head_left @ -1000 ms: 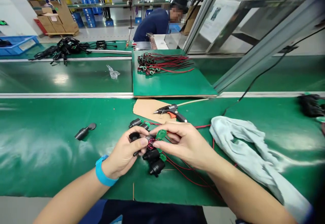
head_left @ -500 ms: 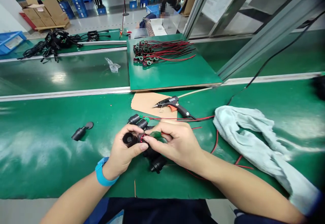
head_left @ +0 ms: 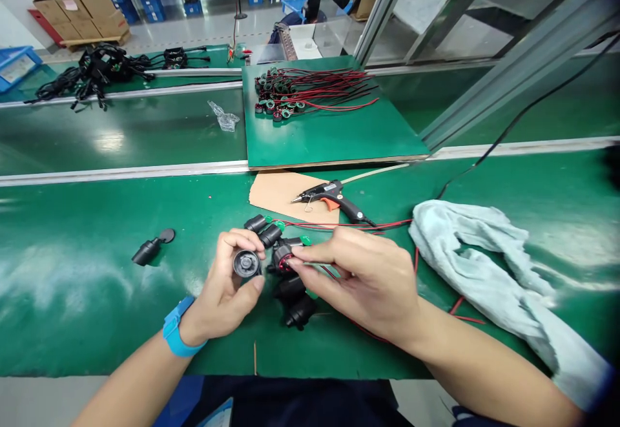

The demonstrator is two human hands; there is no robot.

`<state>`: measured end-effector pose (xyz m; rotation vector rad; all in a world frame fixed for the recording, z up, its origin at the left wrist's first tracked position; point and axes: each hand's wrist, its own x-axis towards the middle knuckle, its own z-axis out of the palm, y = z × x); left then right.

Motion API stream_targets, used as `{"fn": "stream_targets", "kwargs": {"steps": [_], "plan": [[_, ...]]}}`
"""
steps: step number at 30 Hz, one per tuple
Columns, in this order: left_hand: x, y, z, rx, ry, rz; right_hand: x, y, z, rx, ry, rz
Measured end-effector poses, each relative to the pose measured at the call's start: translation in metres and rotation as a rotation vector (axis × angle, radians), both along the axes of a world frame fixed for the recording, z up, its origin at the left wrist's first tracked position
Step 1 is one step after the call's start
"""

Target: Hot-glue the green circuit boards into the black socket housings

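Observation:
My left hand point(head_left: 223, 294) is closed around a black cylindrical socket housing point(head_left: 247, 263), its open round end turned up toward me. Between the thumb and fingers of my right hand point(head_left: 361, 278) is a small black round part with a red inner ring point(head_left: 282, 258), apart from the housing. Just behind it lie black cylinders with green ends point(head_left: 270, 234). Below my right fingertips rests another black cylinder point(head_left: 300, 311). Red wires point(head_left: 339, 225) run rightward past my right hand. A black cylinder with an attached cap point(head_left: 146, 252) sits alone on the left.
A glue gun point(head_left: 334, 196) lies on cardboard point(head_left: 271, 191). Behind it, a raised green board point(head_left: 334, 139) carries several round parts with red and black wires point(head_left: 310, 88). A pale blue cloth point(head_left: 489, 272) lies right. Black cables point(head_left: 104, 68) lie at the back left, near a metal post point(head_left: 387, 20).
My hands have moved apart. The housing's open end has turned up toward me, and the round part in my right hand has moved away from it.

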<state>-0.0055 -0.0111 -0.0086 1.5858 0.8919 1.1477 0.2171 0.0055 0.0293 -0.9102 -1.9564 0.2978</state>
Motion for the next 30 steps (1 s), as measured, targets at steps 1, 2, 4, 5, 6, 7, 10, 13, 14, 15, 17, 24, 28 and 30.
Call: {"fn": "stream_targets", "kwargs": {"steps": [1, 2, 4, 5, 6, 7, 10, 13, 14, 15, 17, 24, 28, 30], "plan": [[-0.002, 0.0, -0.001, 0.021, 0.019, -0.007, 0.001, -0.002, 0.001, 0.018, -0.026, -0.006], [-0.003, 0.001, -0.002, 0.038, 0.038, -0.011, 0.002, -0.004, 0.003, 0.032, -0.048, -0.012], [-0.004, 0.002, -0.004, 0.065, 0.065, 0.001, 0.004, -0.005, 0.005, 0.046, -0.08, -0.017], [-0.004, 0.003, -0.005, 0.075, 0.069, 0.005, 0.004, -0.005, 0.006, 0.041, -0.085, -0.02], [-0.004, 0.004, -0.006, 0.079, 0.069, 0.003, 0.006, -0.004, 0.007, 0.026, -0.08, -0.025], [-0.004, 0.005, -0.007, 0.077, 0.067, -0.004, 0.007, -0.001, 0.008, 0.001, -0.065, -0.032], [-0.004, 0.005, -0.007, 0.048, 0.058, -0.026, 0.011, 0.007, 0.009, -0.1, 0.012, -0.045], [-0.003, 0.005, -0.007, 0.024, 0.047, -0.028, 0.013, 0.011, 0.01, -0.212, 0.07, -0.011], [-0.003, 0.005, -0.006, 0.025, 0.05, -0.026, 0.013, 0.012, 0.009, -0.253, 0.082, 0.012], [-0.002, 0.005, -0.006, 0.032, 0.055, -0.021, 0.012, 0.011, 0.009, -0.292, 0.095, 0.038], [0.0, 0.004, -0.006, 0.057, 0.062, 0.005, 0.008, 0.009, 0.007, -0.355, 0.119, 0.084], [0.002, -0.001, -0.007, 0.148, 0.359, 0.183, 0.008, 0.014, 0.003, -0.301, 0.075, 0.015], [0.002, -0.002, -0.001, 0.121, 0.472, 0.068, 0.023, 0.011, 0.006, -0.029, -0.158, -0.196], [0.002, -0.001, 0.002, 0.147, 0.487, -0.013, 0.03, 0.005, 0.01, 0.091, -0.286, -0.288]]}}
